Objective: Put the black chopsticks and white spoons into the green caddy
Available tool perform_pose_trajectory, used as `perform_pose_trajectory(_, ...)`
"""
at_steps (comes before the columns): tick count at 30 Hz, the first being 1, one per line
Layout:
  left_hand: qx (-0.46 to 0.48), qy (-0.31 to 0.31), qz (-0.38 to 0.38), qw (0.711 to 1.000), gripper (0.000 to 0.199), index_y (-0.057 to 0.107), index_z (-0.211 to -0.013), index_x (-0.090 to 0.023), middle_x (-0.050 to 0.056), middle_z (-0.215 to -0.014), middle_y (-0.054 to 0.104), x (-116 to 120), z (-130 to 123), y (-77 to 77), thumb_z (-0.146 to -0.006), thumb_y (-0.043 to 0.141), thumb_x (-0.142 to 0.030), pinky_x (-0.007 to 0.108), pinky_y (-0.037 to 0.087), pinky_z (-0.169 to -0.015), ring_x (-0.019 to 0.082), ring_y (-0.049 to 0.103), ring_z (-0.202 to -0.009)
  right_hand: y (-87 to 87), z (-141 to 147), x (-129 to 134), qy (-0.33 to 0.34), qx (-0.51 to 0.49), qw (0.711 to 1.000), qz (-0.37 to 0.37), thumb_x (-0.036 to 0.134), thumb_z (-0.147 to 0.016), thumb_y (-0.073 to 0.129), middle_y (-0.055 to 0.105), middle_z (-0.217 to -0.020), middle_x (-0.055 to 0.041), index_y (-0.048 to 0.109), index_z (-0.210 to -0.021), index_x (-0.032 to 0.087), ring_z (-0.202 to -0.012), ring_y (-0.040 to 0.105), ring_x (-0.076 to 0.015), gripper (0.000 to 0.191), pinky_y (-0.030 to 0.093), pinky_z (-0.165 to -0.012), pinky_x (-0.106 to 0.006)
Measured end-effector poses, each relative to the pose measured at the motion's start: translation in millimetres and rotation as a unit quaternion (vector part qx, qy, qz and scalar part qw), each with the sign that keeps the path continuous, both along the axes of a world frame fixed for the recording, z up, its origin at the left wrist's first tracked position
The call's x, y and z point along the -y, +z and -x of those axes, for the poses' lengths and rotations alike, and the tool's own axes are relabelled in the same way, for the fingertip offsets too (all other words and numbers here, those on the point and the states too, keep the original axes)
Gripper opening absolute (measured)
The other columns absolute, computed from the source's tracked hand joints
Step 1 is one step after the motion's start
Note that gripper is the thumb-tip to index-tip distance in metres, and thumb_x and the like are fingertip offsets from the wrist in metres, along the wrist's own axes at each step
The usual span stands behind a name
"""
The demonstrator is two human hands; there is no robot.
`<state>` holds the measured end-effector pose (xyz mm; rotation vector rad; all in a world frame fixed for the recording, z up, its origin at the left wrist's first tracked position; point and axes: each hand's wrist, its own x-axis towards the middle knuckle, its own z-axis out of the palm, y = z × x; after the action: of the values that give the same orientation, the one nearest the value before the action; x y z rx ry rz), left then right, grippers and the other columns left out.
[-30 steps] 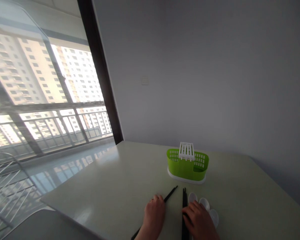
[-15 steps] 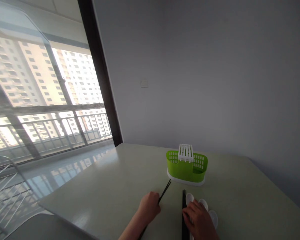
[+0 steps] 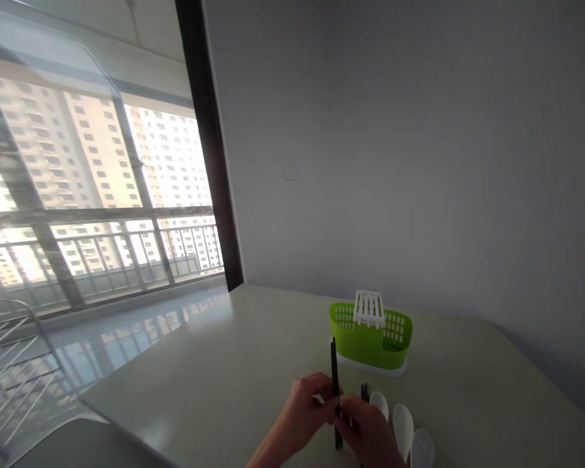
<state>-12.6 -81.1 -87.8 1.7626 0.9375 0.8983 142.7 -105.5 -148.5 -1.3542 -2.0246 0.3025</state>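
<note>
A pair of black chopsticks (image 3: 335, 367) is held nearly upright in front of the green basket, between both hands. My left hand (image 3: 311, 413) is closed around them from the left, thumb and fingers pinching. From the right, my right hand (image 3: 368, 429) also has its fingertips pressed on the chopsticks, just below the left fingers. More black chopsticks (image 3: 364, 392) lie on the table behind my right hand, mostly hidden. To their right are white spoons: one (image 3: 379, 404) partly behind the hand, another (image 3: 402, 429) and a third (image 3: 422, 448) beside it.
A green basket (image 3: 365, 348) with a white base and a white slatted piece (image 3: 369, 308) on top stands on the pale table (image 3: 214, 383). Behind it is a grey wall. A grey chair back (image 3: 82, 445) and a wire rack (image 3: 24, 377) are at the lower left.
My left hand has brought its chopsticks rightward and more upright. My right hand has left the chopsticks and spoons on the table and joined it. The view has shifted slightly.
</note>
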Motion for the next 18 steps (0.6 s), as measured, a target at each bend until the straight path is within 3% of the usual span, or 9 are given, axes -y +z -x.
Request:
perform_pose_trajectory(5,0.014,0.008,0.0,1.0,0.02,0.068,-0.088,-0.013,0.002,-0.075,0.059,3.0,3.4,3.8,-0.074,0.055,-0.02,0.021,0.053,-0.055,0.012,0.059,-0.064,-4.4,0.1,2.1,0.028,0.031,0.999,-0.01,0.029,-0.085,0.044,0.059,-0.07,-0.0004,0.058,-0.074,0.019,-0.061,0.055,-0.0115,0.021,0.04,-0.057,-0.021)
perform_pose_trajectory(9,0.006,-0.002,-0.02,1.0,0.018,0.069,-0.083,-0.013,0.004,-0.078,0.061,2.4,6.8,19.5,-0.074,0.058,-0.022,0.021,0.053,-0.055,0.012,0.059,-0.065,-8.3,-3.7,3.6,0.028,0.016,0.999,-0.028,0.027,-0.084,0.045,0.062,-0.071,-0.0012,0.061,-0.078,0.02,-0.063,0.059,-0.0128,0.018,0.044,-0.059,-0.021)
perform_pose_trajectory(13,0.028,0.031,-0.08,0.996,0.021,0.069,-0.086,-0.014,0.003,-0.077,0.064,-18.5,13.3,66.6,-0.076,0.059,-0.029,0.021,0.054,-0.056,0.011,0.058,-0.062,-12.0,-16.3,4.3,-0.011,-0.055,0.995,-0.088,0.028,-0.086,0.043,0.065,-0.077,-0.0003,0.058,-0.102,0.023,-0.066,0.061,-0.0123,0.022,0.048,-0.061,-0.02)
perform_pose_trajectory(16,0.06,0.073,-0.145,0.985,0.025,0.069,-0.089,-0.014,0.003,-0.077,0.066,-53.8,8.9,110.0,-0.075,0.06,-0.033,0.022,0.055,-0.057,0.012,0.06,-0.065,-10.3,-26.8,5.0,-0.052,-0.048,0.989,-0.13,0.027,-0.087,0.044,0.066,-0.08,-0.0006,0.057,-0.103,0.024,-0.067,0.063,-0.0119,0.02,0.048,-0.057,-0.019)
perform_pose_trajectory(18,0.066,0.088,-0.186,0.976,0.025,0.068,-0.089,-0.015,0.003,-0.079,0.067,-83.8,-2.1,127.2,-0.075,0.059,-0.034,0.022,0.055,-0.057,0.014,0.062,-0.069,-9.8,-30.1,4.1,-0.059,-0.022,0.985,-0.16,0.025,-0.087,0.045,0.066,-0.08,-0.0004,0.057,-0.101,0.025,-0.07,0.064,-0.0121,0.018,0.049,-0.058,-0.019)
